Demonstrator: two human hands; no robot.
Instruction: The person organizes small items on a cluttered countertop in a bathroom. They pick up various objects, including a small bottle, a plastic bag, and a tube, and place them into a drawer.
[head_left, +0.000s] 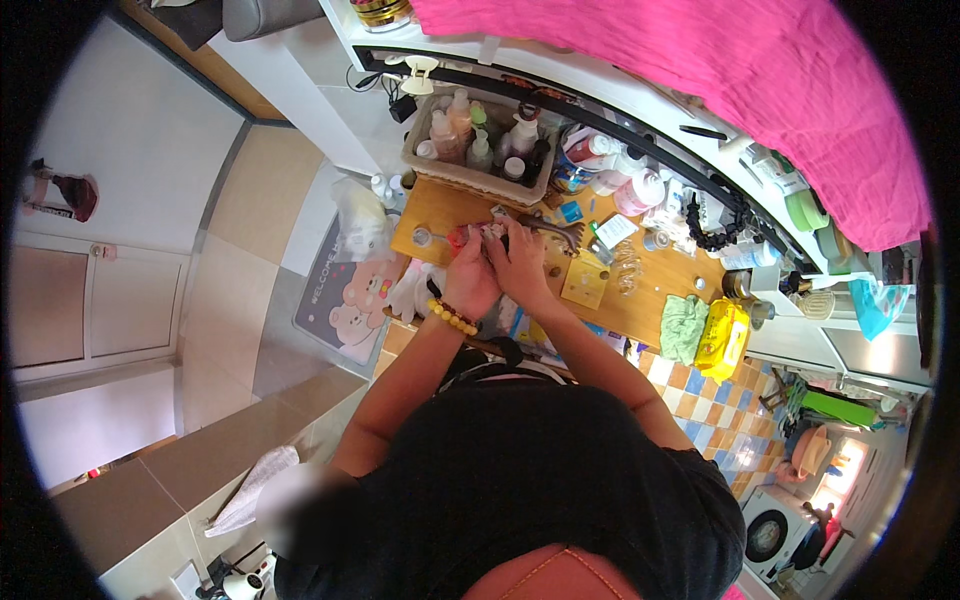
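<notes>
My left hand (472, 283), with a yellow bead bracelet (452, 317) at the wrist, meets my right hand (523, 259) above the wooden desk (641, 296). Between them they hold a small crumpled red and whitish wrapper (457, 237); the fingers cover most of it, so its contents cannot be told. Just left of the hands sits a small clear round container (421, 237). A dark brown claw-like wooden piece (559, 229) lies beyond my right fingers. To the right are a yellow square sheet (585, 281), a white card with writing (616, 231) and a clear coiled item (628, 268).
A lined basket (480, 182) of pump bottles stands at the back, beside a tin (572, 178) and several bottles. A green cloth (682, 328) and a yellow wipes pack (722, 341) occupy the right edge. A shelf with pink cloth (675, 60) overhangs the back. A plastic bag (364, 221) is at left.
</notes>
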